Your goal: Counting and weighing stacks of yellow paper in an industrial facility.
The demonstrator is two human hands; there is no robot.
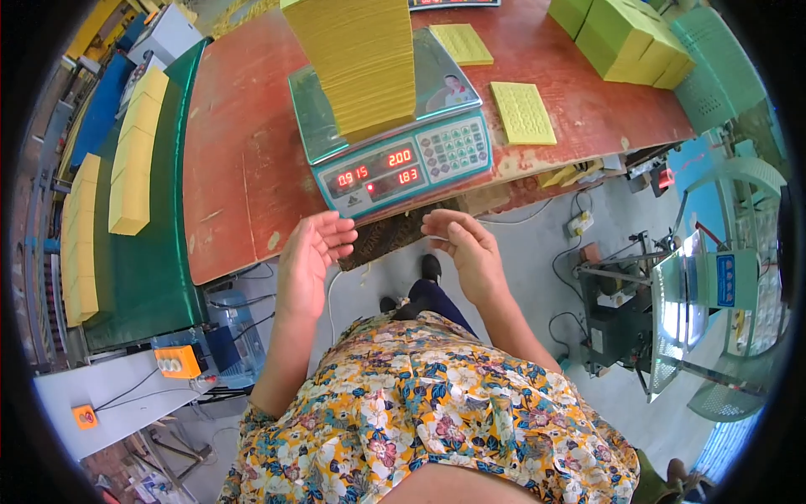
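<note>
Both hands are held up in front of me, just short of the table's near edge. My left hand (312,256) has its fingers apart and curled a little, with nothing in it. Facing it, my right hand (468,254) is loosely bent and also holds nothing I can see. Beyond them a digital weighing scale (403,168) with lit red digits and a keypad stands on the red table (235,168). A tall stack of yellow sheets (365,71) rests on its metal pan. Neither hand touches the scale or the stack.
Thin yellow pads (523,112) lie right of the scale. Yellow stacks (625,42) stand at the back right by a green plastic basket (718,67). A green conveyor belt (159,244) at left carries rows of yellow blocks (134,160). Machinery (621,311) stands on the right.
</note>
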